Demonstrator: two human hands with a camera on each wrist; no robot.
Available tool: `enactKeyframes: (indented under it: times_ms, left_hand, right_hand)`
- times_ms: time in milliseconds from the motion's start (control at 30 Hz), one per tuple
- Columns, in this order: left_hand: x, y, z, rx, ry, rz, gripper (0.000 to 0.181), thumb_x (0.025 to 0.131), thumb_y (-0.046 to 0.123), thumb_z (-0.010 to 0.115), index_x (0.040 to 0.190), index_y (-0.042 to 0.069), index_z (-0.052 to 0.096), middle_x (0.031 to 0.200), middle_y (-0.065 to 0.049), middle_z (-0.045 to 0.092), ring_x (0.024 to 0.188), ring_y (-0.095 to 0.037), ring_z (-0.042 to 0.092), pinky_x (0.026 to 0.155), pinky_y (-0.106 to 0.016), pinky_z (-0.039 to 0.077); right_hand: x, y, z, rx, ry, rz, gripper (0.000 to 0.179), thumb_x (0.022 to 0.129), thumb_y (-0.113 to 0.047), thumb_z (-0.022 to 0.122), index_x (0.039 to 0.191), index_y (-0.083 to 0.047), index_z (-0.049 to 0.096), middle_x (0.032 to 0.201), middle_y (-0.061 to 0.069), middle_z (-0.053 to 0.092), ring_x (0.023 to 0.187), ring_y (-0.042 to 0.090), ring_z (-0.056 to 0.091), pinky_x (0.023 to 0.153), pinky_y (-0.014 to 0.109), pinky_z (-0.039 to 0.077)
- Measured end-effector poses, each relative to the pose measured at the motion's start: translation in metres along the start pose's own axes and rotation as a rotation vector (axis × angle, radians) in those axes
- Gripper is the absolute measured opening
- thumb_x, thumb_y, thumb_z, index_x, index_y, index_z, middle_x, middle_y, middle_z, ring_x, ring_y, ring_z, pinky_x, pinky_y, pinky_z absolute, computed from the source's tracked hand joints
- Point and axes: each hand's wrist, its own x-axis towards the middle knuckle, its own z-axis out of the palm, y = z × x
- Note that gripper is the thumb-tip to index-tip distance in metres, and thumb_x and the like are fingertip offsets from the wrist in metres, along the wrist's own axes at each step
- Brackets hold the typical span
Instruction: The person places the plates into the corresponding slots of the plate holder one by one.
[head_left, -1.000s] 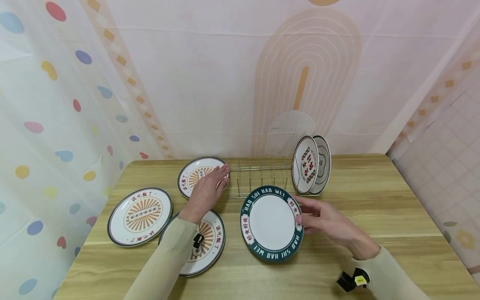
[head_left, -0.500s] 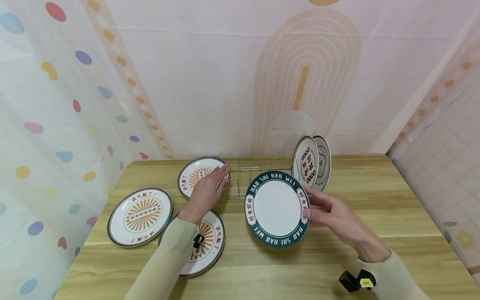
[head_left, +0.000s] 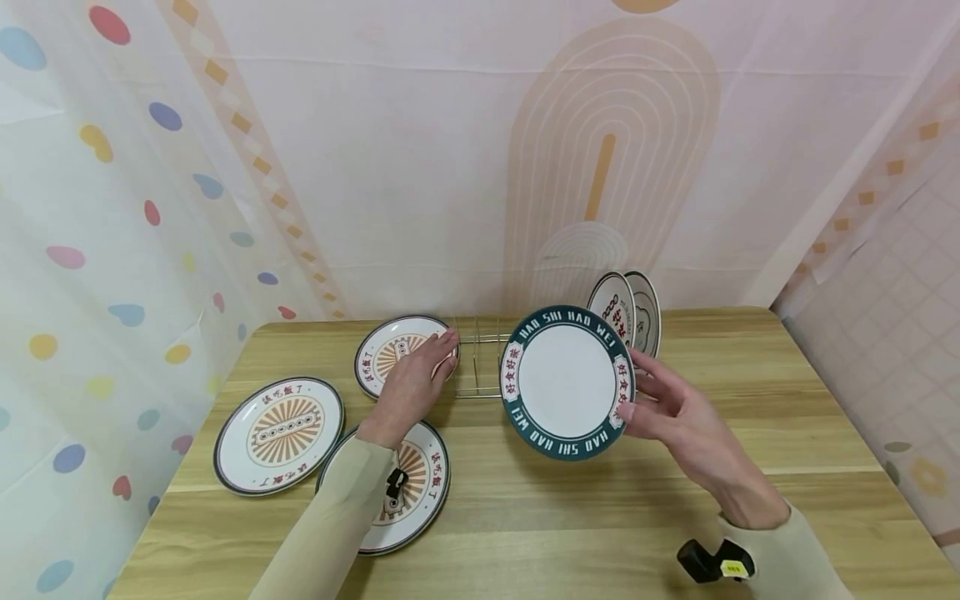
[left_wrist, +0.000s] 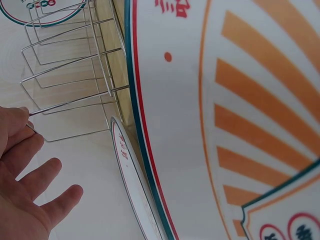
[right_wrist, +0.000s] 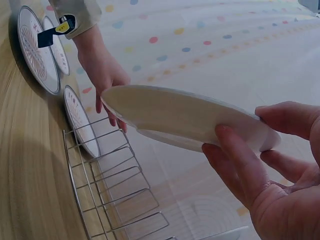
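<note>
My right hand (head_left: 697,433) holds a white plate with a green lettered rim (head_left: 566,379) by its right edge, thumb on the face. The plate is raised in front of the gold wire dish rack (head_left: 478,362) and tilted toward the head camera. In the right wrist view its pale underside (right_wrist: 170,117) faces the fingers. At the rack's left end, my left hand (head_left: 412,379) pinches the end wire between thumb and forefinger, as the left wrist view shows; its other fingers spread loosely. Two plates (head_left: 617,302) stand upright in the rack's right end, partly hidden by the held plate.
Orange-rayed plates lie on the wooden table (head_left: 540,533): one at the far left (head_left: 281,433), one behind my left hand (head_left: 377,362), and a small stack (head_left: 427,492) under my left forearm. A patterned curtain (head_left: 420,167) hangs behind the table's back edge.
My right hand has raised the green-rimmed plate up and to the right, from low over the table to in front of the rack's right part. My left hand has stayed at the rack's end.
</note>
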Motion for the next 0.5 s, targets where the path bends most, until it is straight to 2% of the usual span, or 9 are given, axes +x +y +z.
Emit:
enactKeyframes:
  times_ms: [100, 300, 500]
  left_hand:
    - [0.0, 0.0009, -0.0005, -0.008, -0.001, -0.001, 0.042, 0.104, 0.013, 0.062, 0.145, 0.003, 0.06, 0.15, -0.013, 0.056, 0.138, -0.039, 0.052, 0.112, -0.054, 0.044]
    - [-0.0003, 0.0016, -0.0011, -0.009, 0.004, 0.005, 0.042, 0.104, 0.013, 0.063, 0.144, 0.002, 0.06, 0.15, -0.014, 0.056, 0.138, -0.04, 0.052, 0.113, -0.054, 0.043]
    - [-0.0003, 0.0011, -0.001, -0.012, 0.007, 0.012, 0.041, 0.104, 0.012, 0.062, 0.144, 0.002, 0.06, 0.149, -0.014, 0.057, 0.137, -0.041, 0.052, 0.113, -0.055, 0.043]
  right_hand:
    - [-0.001, -0.0021, 0.0013, 0.006, 0.029, -0.03, 0.077, 0.098, 0.002, 0.065, 0.163, -0.002, 0.025, 0.148, 0.034, 0.044, 0.119, 0.016, 0.067, 0.09, 0.039, 0.061]
    - [-0.0024, -0.0059, 0.0036, 0.041, 0.083, -0.096, 0.073, 0.096, 0.008, 0.064, 0.16, -0.001, 0.029, 0.142, 0.018, 0.052, 0.119, 0.018, 0.067, 0.089, 0.038, 0.061]
    - [-0.0037, -0.0103, 0.0055, 0.033, 0.13, -0.123, 0.071, 0.097, 0.007, 0.064, 0.159, -0.005, 0.032, 0.148, 0.026, 0.045, 0.12, 0.017, 0.066, 0.09, 0.036, 0.061]
